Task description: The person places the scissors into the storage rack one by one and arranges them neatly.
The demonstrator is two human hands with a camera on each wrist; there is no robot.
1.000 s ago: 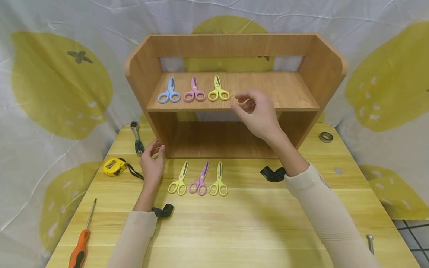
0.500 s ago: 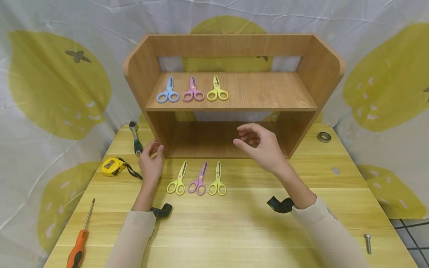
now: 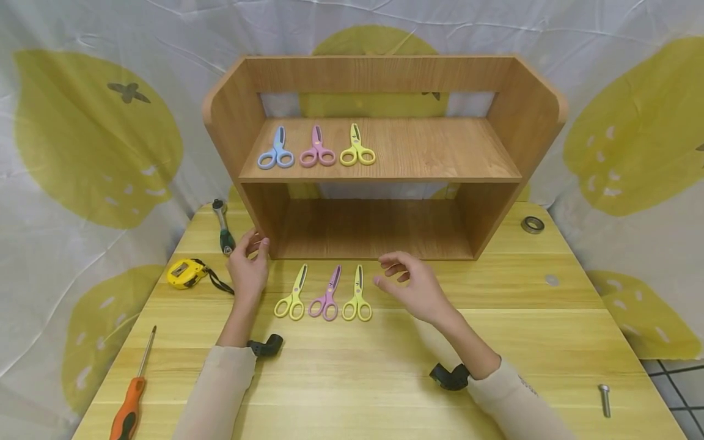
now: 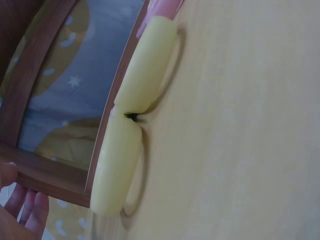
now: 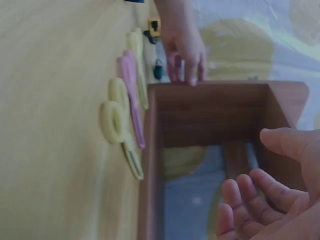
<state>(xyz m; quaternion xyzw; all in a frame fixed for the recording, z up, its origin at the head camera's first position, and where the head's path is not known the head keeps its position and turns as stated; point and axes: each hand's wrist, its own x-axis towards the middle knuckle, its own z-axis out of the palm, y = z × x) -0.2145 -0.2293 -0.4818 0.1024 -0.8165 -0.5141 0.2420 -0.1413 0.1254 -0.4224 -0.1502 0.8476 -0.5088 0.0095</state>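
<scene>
My left hand (image 3: 249,267) is at the lower left side of the wooden shelf (image 3: 379,179), its fingertips resting against the outer side panel. Loosely bent and holding nothing, my right hand (image 3: 412,284) is in front of the shelf, just right of the right-hand yellow scissors (image 3: 358,294). Purple scissors (image 3: 328,294) and another yellow pair (image 3: 294,294) complete a row on the table, blades toward the shelf. On the upper board lie blue scissors (image 3: 277,148), pink scissors (image 3: 317,147) and yellow scissors (image 3: 357,145), side by side.
On the left are a ratchet wrench (image 3: 223,227), a yellow tape measure (image 3: 186,273) and an orange screwdriver (image 3: 130,397). A metal ring (image 3: 532,225), a flat grey disc (image 3: 552,280) and a bolt (image 3: 604,400) lie on the right. A lemon-print cloth (image 3: 99,122) hangs behind.
My right hand has come down from the upper board, past the lower compartment, to beside the front row of scissors. My left hand stays at the shelf's side; the scissors have not moved.
</scene>
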